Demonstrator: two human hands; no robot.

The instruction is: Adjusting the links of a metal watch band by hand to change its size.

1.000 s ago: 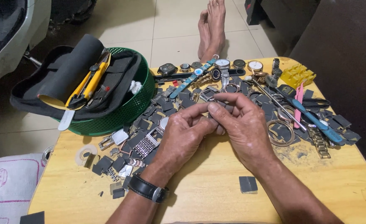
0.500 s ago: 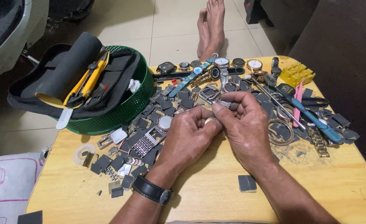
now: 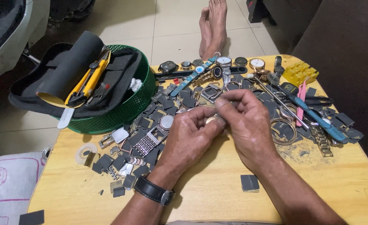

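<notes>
The fingers of the left hand and the right hand were closed together on a small round watch part, held just above the middle of the wooden surface. Grey square pads and loose watch cases crowded the left side, blue-handled tools lay to the right, and a green basket holding a black tool pouch stood beyond.
</notes>
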